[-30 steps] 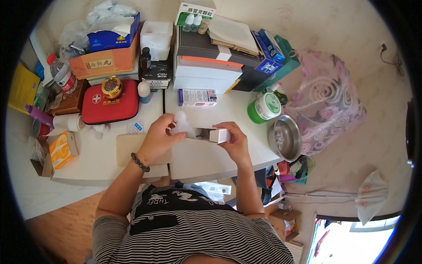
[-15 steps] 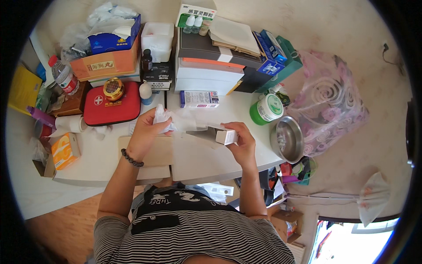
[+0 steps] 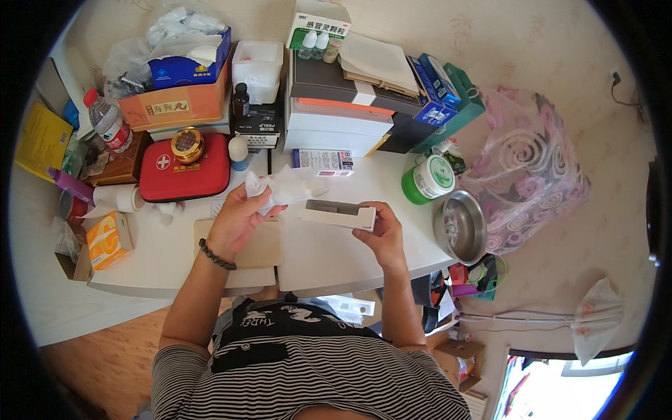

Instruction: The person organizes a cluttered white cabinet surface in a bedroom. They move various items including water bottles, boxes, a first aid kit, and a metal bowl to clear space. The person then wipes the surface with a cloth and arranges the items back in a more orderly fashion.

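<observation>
Between finger and thumb of my left hand is a crumpled white wipe, thin and partly see-through; tissue or film, I cannot tell. Its loose end trails right over the table. My right hand grips one end of a long, narrow white box. That box has a cut-out along its upper side, showing a grey inside; whether anything lies within is unclear. The wipe and the box are apart. Under my left wrist lies a flat beige folder. Just beyond the wipe lies a small white-and-purple carton.
A red first-aid case bears a gold-lidded jar. Stacked boxes line the wall. Right of my hands stand a green-and-white tub and a steel bowl. An orange box sits at the left edge.
My right hand has turned the white box, so its end no longer faces me and its long cut-out side shows. The wipe has shifted slightly, still in my left hand.
</observation>
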A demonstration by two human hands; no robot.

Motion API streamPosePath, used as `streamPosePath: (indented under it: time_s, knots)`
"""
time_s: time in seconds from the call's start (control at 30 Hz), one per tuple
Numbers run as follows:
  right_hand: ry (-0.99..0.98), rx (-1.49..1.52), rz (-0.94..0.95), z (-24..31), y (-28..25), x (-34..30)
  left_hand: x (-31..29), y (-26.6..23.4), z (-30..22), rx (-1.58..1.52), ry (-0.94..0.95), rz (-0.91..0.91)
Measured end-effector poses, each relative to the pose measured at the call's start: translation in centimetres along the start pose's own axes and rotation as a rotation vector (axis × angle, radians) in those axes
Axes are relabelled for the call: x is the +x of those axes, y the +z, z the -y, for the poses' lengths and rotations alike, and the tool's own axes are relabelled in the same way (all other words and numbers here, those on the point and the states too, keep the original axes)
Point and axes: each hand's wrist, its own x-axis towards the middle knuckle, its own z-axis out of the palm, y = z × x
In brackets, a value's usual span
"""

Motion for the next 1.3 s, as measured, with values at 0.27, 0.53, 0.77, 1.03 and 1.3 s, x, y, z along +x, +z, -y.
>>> streamPosePath:
  time_s: [0.27, 0.53, 0.77, 1.03, 1.3]
  knots:
    - [-0.072, -0.057, 0.088, -1.2, 0.1, 0.5, 0.1, 0.4, 0.0, -0.151, -0.087, 0.084]
    - [-0.026, -0.486, 0.053, -3.7, -1.3, -0.2, 0.6, 1.4, 1.3, -0.278, -0.14, 0.12]
    - [-0.378, -0.263, -0.01, 4.4, -0.3, 0.2, -0.4, 2.6, 1.7, -0.038, -0.029, 0.16]
    - [-0.276, -0.205, -0.105, 7.3, 4.0, 1.1, -0.8, 2.9, 1.8, 0.137, 0.019, 0.17]
    - [-0.172, 0.113, -0.128, 7.7, 3.2, 1.2, -1.0, 1.4, 1.3, 0.124, 0.05, 0.184]
